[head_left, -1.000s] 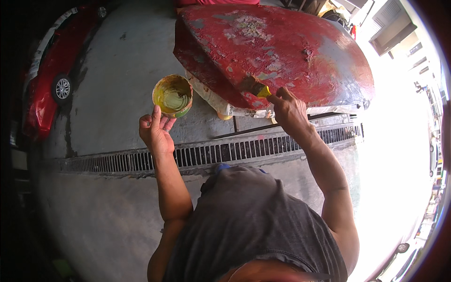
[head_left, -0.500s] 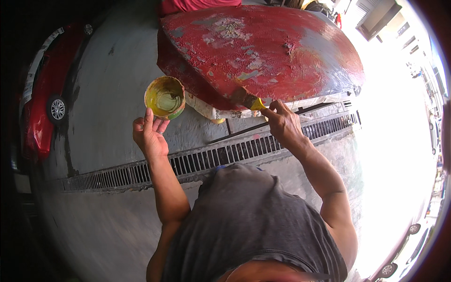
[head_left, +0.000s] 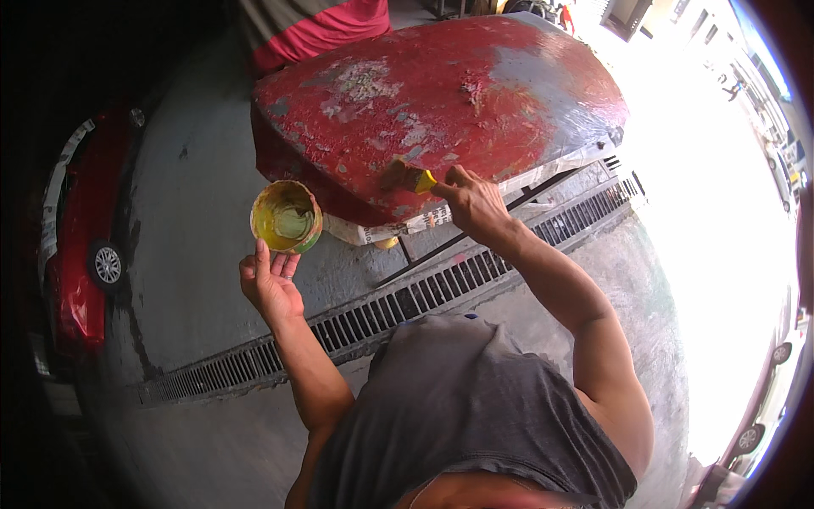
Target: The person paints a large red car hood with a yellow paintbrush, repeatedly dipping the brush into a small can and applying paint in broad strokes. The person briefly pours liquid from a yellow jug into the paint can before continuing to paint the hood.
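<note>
Yellow at its handle, a flat tool [head_left: 425,181] is gripped by the right hand [head_left: 477,209], thumb and fingers closed around it. Its broad dark end, whether bristle or blade I cannot tell, lies over the near left part of a red panel [head_left: 424,102] and appears to touch it. The left hand [head_left: 273,288] grasps a round bowl [head_left: 310,243], thumb at the near side and fingers cupped underneath; a ring [head_left: 289,276] shows on one finger. Yellow smears coat the bowl's inner wall, green marks its outside, and pale greenish paste [head_left: 294,223] sits within. It is held just beside the panel's near left corner, its opening tipped toward the wearer.

Dark print runs along the white printed paper [head_left: 415,225] showing under the panel's near edge, its letters small and partly folded away.

Blistered red paint covers most of the curved panel, broken by grey patches, a crusty pale area at the far left and a broad grey zone on the right. Below it are a dark metal frame [head_left: 424,260] and a slotted drain grate [head_left: 407,299] crossing the grey concrete floor [head_left: 195,254]. Grey and pink cloth [head_left: 326,34] shows beyond the far edge; a red car [head_left: 83,229] stands at left, while glaring daylight and parked vehicles [head_left: 767,399] fill the right
</note>
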The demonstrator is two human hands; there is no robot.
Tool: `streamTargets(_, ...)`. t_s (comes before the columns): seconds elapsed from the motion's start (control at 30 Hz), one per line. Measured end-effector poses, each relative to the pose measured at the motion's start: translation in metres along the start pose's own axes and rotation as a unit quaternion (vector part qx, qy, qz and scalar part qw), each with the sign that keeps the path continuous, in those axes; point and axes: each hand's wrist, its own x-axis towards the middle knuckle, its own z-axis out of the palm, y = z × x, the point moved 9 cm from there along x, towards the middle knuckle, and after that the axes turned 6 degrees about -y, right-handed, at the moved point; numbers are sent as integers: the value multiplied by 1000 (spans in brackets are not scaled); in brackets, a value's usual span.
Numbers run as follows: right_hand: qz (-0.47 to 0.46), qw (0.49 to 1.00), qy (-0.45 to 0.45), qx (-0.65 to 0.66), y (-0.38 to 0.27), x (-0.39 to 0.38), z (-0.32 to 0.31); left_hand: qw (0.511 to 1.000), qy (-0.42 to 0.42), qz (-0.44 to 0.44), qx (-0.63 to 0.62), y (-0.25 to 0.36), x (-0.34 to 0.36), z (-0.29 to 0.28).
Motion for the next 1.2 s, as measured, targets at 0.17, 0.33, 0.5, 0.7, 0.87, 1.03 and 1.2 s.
streamTargets(0.17,124,991,9,-43,75,-8,-26,998,-11,-30,57,0,-3,7)
streamTargets(0.33,89,994,38,-54,65,-9,-30,996,-44,-47,62,-20,-4,23)
streamTargets(0.5,103,993,-56,-18,67,-42,-26,994,-62,-53,74,-20,-3,29)
streamTargets(0.7,118,992,8,-41,62,-26,-55,992,-85,-58,68,-21,-11,52)
streamTargets(0.87,102,994,-42,-15,41,-16,-31,995,-74,-51,43,-30,-3,57)
streamTargets(1.03,115,993,34,-1,62,-31,-100,996,-65,-39,55,-26,6,53)
streamTargets(1.2,213,958,23,191,43,-33,-147,990,-112,-45,79,-43,17,86)
